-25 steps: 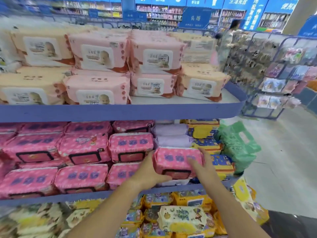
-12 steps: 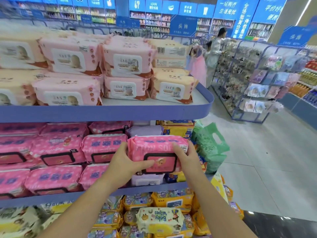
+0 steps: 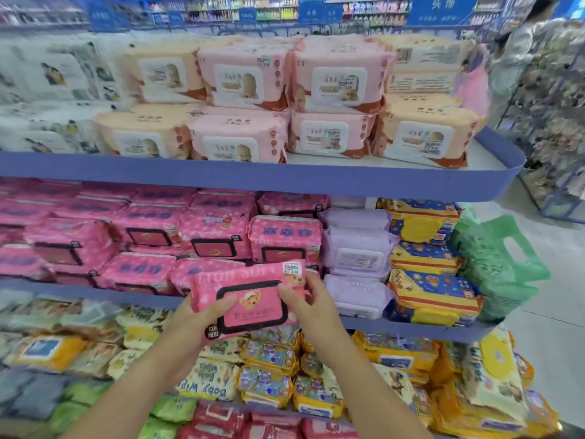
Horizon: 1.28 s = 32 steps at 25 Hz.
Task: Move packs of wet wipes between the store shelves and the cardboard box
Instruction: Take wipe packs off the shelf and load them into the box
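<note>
Both hands hold one pink pack of wet wipes [image 3: 253,296] with a black-framed lid and a bear picture, out in front of the middle shelf [image 3: 411,331]. My left hand [image 3: 198,318] grips its left end, thumb lying across the lid. My right hand [image 3: 308,299] grips its right end, thumb on the front. A white price sticker sits on the pack's top right corner. Rows of matching pink packs [image 3: 215,232] fill the middle shelf behind it. No cardboard box is in view.
Pale pink and peach packs [image 3: 329,87] are stacked on the top shelf [image 3: 285,179]. Purple packs [image 3: 357,258], blue-yellow packs [image 3: 427,286] and a green bag [image 3: 497,264] sit right of the held pack. Yellow packs [image 3: 269,369] crowd the lower shelf. A person [image 3: 519,52] stands at far right by another rack.
The pack has come off the middle shelf and toward me, held in both hands, its lid now facing up. The camera has swung left and closer to the shelves.
</note>
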Tool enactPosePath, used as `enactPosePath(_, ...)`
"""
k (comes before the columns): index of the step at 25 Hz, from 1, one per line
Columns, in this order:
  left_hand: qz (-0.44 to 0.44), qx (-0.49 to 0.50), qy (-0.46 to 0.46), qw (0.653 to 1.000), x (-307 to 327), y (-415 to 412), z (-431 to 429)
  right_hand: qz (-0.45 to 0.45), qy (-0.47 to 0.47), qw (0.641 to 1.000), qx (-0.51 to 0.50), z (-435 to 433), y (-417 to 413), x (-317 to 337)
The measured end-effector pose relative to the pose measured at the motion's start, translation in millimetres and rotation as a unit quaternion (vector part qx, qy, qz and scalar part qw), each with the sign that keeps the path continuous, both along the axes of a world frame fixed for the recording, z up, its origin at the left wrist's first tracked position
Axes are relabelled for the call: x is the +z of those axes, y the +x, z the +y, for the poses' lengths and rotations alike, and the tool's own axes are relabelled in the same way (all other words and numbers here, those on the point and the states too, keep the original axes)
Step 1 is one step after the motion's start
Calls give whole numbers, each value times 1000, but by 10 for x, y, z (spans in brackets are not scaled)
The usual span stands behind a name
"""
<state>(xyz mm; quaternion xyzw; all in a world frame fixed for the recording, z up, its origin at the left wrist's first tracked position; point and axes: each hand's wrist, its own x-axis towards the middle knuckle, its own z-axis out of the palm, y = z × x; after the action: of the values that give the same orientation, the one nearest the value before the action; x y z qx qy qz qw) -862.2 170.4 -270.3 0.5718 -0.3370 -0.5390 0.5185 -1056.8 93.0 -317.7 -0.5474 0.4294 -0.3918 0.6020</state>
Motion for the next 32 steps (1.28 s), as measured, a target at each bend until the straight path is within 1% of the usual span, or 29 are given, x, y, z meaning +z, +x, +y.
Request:
enactPosePath(3,5,40,12,999,-7,601,427,32,24,999,34,300,620,-55)
enactPosePath(6,-10,66,2,998,-25,1252,934,48,20,997,62,702,1323,103)
enactPosePath(8,-2,94,-12,996,-41,1727,1348,39,3,995,87,1041,1851,206)
enactPosePath(11,12,139,-9,990,-51,2596,2096,22,-32,989,142,1682,2799,263)
enactPosePath(14,15,174,0,985,-95,3484,2777,23,-11,983,184,2268,3755,230)
enactPosePath(18,12,212,13,977,-200,4579,3338,22,15,976,214,2693,4943,70)
enactPosePath(22,16,256,43,966,-461,5549,3516,28,51,966,254,2730,6053,-211)
enactPosePath(27,16,326,84,941,-844,6990,3349,23,104,944,312,2477,7689,-777)
enactPosePath(30,19,349,102,931,-1061,7908,3218,46,114,935,332,2280,8638,-1012)
enactPosePath(32,23,358,112,927,-1207,8527,3137,66,117,921,364,2139,9216,-1106)
